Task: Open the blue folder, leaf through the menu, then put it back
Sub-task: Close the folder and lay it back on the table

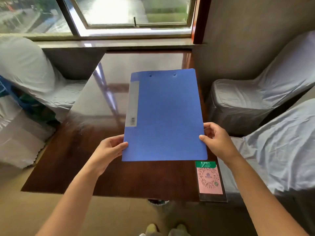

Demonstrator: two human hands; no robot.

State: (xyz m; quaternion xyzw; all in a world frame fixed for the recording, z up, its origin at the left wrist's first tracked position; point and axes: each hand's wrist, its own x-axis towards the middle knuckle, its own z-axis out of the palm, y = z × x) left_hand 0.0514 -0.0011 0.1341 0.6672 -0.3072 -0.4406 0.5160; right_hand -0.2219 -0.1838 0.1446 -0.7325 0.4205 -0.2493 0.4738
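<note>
The blue folder (166, 116) is closed, with a grey label strip and barcode along its left spine side. It is held just above the dark wooden table (76, 154), near its right half. My left hand (109, 150) grips the folder's lower left edge, thumb on top. My right hand (216, 142) grips the lower right edge, thumb on the cover. The menu inside is hidden.
A pink and green QR-code card in a clear stand (210, 179) lies at the table's near right corner. Chairs with white covers stand on the left (25, 74) and right (255, 99). A window sill (119, 42) runs behind the table.
</note>
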